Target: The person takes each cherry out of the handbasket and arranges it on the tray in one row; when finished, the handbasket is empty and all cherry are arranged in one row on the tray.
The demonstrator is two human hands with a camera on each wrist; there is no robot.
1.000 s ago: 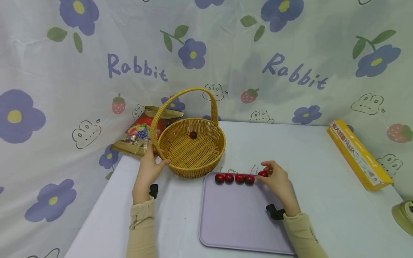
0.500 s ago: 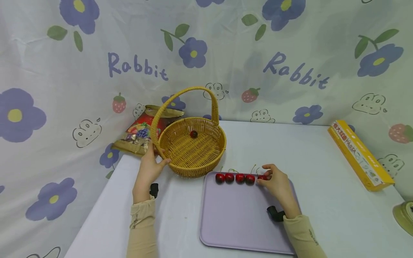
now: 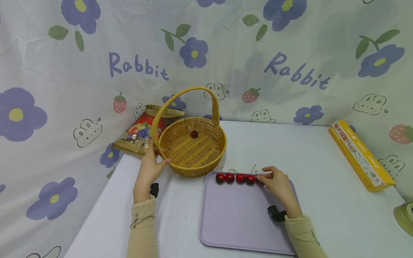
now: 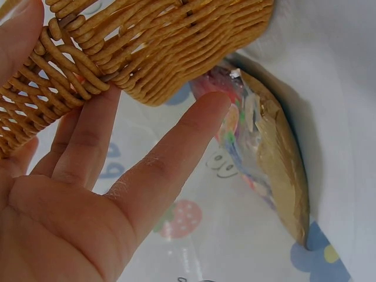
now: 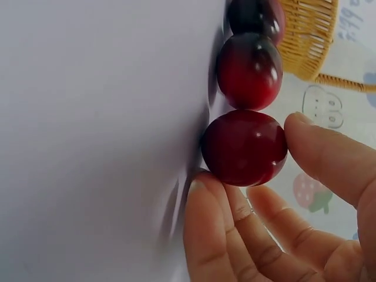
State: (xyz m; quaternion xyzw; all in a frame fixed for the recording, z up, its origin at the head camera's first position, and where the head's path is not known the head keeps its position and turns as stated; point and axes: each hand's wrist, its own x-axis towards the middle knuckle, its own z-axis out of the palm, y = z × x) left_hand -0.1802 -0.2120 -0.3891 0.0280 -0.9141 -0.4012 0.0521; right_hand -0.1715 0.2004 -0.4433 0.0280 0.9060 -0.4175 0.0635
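A yellow wicker basket [image 3: 193, 172] with a tall handle stands at the middle left, one cherry [image 3: 194, 134] inside. My left hand [image 3: 149, 173] holds its left side near the handle's base; in the left wrist view one finger points straight past the weave. On the lilac tray [image 3: 242, 215], several dark red cherries [image 3: 240, 178] with stems line the far edge. At the right end of that row, my right hand [image 3: 278, 185] pinches another cherry [image 5: 244, 147] between thumb and fingers. This cherry appears to touch its neighbour in the right wrist view.
A red and gold printed bag [image 3: 138, 134] leans behind the basket's left side. Far right lies a yellow pasta box [image 3: 359, 156], and a greenish round object [image 3: 404, 216] is cut off by the frame edge. A patterned curtain [image 3: 226, 53] hangs behind the white table [image 3: 322, 172].
My right hand has brought its cherry slightly left and down, against the end of the row. My left hand and the basket have stayed in place.
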